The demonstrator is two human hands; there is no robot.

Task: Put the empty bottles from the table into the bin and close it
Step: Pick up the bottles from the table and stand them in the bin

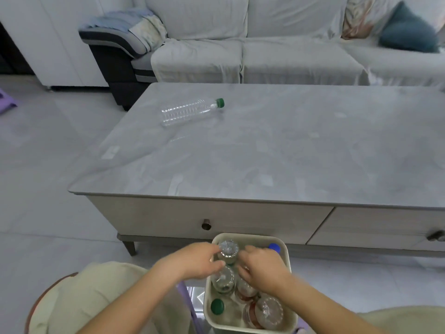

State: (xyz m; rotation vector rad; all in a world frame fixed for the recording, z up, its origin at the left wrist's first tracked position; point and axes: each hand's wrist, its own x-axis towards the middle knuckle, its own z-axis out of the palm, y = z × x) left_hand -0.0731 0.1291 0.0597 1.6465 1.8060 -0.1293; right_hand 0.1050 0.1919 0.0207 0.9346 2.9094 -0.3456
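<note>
A cream bin point(287, 259) stands on the floor in front of the table, between my knees, filled with several clear bottles standing on end. My left hand point(196, 261) and my right hand point(261, 267) both reach into it, fingers curled around one upturned clear bottle point(228, 249) at the bin's far side. A single clear bottle with a green cap point(190, 112) lies on its side on the grey table top point(289, 153), far left of centre. No bin lid shows.
The table has drawers with round knobs point(206, 224) facing me. A grey covered sofa point(265, 44) stands behind the table. Pale tiled floor point(48, 165) lies to the left. My knees frame the bin.
</note>
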